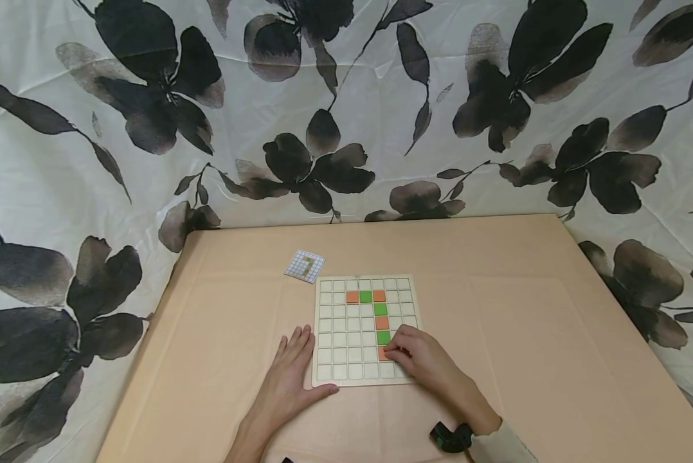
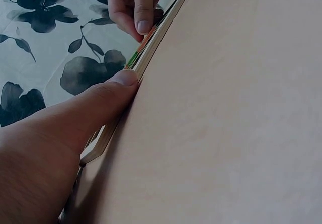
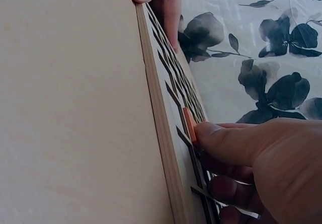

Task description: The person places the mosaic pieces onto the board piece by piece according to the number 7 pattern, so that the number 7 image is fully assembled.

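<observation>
A cream grid board (image 1: 346,371) lies on the table. Several orange and green square tiles sit in its cells, making a row near the top and a column down the right of centre. My right hand (image 1: 424,360) has thumb and fingertips at the lowest orange tile (image 1: 382,354) of that column; the right wrist view shows the orange tile (image 3: 189,125) pinched at its edge, partly hidden by the thumb. The left hand (image 1: 291,379) rests with straight fingers along the board's left edge, its thumb (image 2: 123,78) against the near edge.
A small card (image 1: 305,266) with a printed coloured grid pattern lies beyond the board's upper left corner. The light brown table (image 1: 526,321) meets a floral cloth (image 1: 381,128) behind and at both sides. A black band (image 1: 453,437) is at the right wrist.
</observation>
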Tool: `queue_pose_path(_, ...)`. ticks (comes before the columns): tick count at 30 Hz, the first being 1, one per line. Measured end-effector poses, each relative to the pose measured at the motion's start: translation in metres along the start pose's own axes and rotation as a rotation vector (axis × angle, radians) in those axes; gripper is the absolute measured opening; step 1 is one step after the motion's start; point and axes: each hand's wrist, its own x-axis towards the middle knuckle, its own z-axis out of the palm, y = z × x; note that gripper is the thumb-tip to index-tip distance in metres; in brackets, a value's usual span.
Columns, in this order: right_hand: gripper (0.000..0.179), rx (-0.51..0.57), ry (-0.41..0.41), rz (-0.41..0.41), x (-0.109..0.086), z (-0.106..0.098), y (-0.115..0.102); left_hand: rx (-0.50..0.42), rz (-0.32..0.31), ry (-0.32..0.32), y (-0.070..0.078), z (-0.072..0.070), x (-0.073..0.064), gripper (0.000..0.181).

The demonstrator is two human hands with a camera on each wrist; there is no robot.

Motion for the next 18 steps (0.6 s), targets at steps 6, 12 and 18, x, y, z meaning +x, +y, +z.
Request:
queue_pose_path(6,0.006,0.006,-0.008,0.009,0.0004,0.0014,0.0000,0.006,-0.006,-0.002,-0.0002,0.0002,-0.0003,0.109)
queue_pose_path(12,0.004,-0.017,-0.009,0.021,-0.0003,0.0009,-0.0023,0.004,-0.003,0.002,0.0000,-0.0001,-0.0016,0.109)
queue_pose_path(18,0.004,-0.023,-0.016,0.074,-0.0005,-0.0003,-0.0053,0.014,0.005,0.028,0.0007,-0.0014,-0.0021,0.107)
